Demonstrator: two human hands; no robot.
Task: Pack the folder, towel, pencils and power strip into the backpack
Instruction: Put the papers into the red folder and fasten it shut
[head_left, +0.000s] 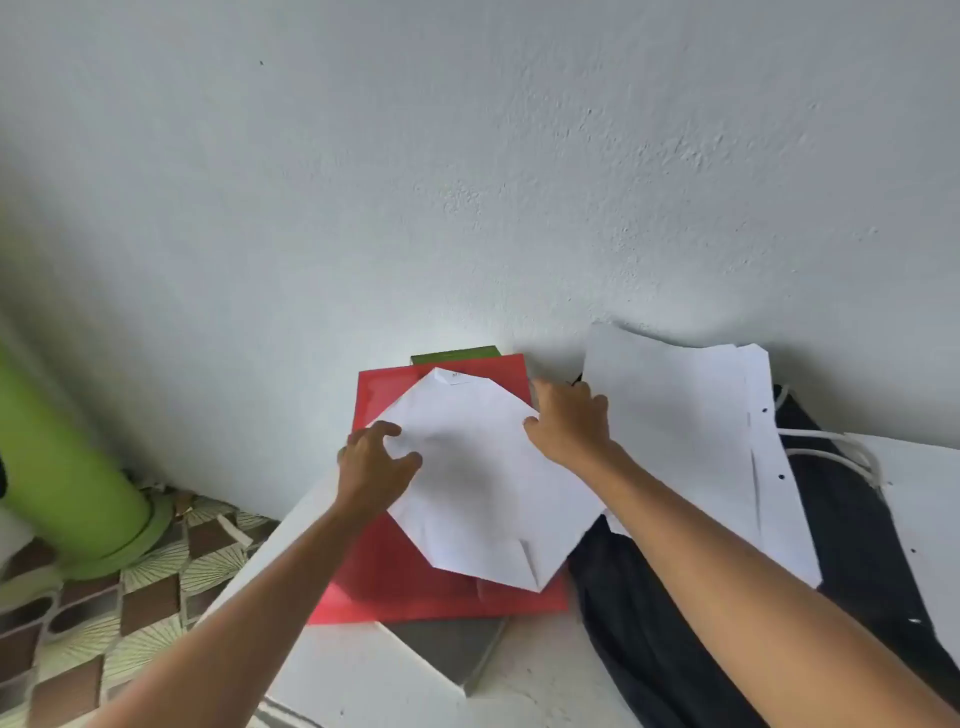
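I am looking down over my two bare forearms, which are reaching forward across a white table (363, 670). Nearest me, a flat grey slab (452, 649) is lying on the table, partly tucked beneath a red folder (395, 582). The folder is smooth, glossy and rectangular, lying flat just ahead of the slab. A loose white sheet of paper (478, 478), turned cornerwise so it looks like a diamond, is resting on top of the folder. My left hand (376, 462) is pressing on the sheet's left corner, fingers curled like a claw; I cannot tell whether they are pinching the paper. My right hand (569, 423) is resting on the sheet's right corner, fingers bent; what it is gripping is hidden. To the right, a black fabric backpack (649, 623) with white cords (836, 452) is lying slumped, with a stack of white punched pages (691, 431) over it. Behind the folder, a green edge (454, 357) is peeking out against the rough white wall (467, 156). Far left, a smooth lime-green pipe (67, 478) is meeting a patterned tile floor (130, 608).
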